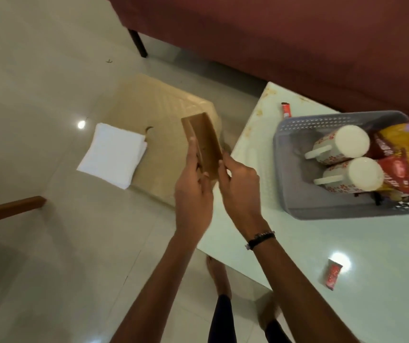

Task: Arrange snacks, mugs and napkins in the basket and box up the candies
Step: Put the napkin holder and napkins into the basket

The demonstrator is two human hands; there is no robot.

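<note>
Both hands gripped a brown cardboard box (pixel 204 142) above the floor, left hand (pixel 193 191) curled along its left side, right hand (pixel 238 186) pinching its lower right edge. White napkins (pixel 113 158) lay on a cream stool (pixel 173 115). Two mugs (pixel 342 143) and snack packets (pixel 401 154) filled a grey basket (pixel 322 206) on the worktop (pixel 297 256), candies (pixel 333 274) nearby.

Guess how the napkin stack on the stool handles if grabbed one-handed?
The napkin stack looks soft and layered, so it probably flops and fans apart. Likely very light. It overhangs the stool edge, so a push could tip it off.
</note>
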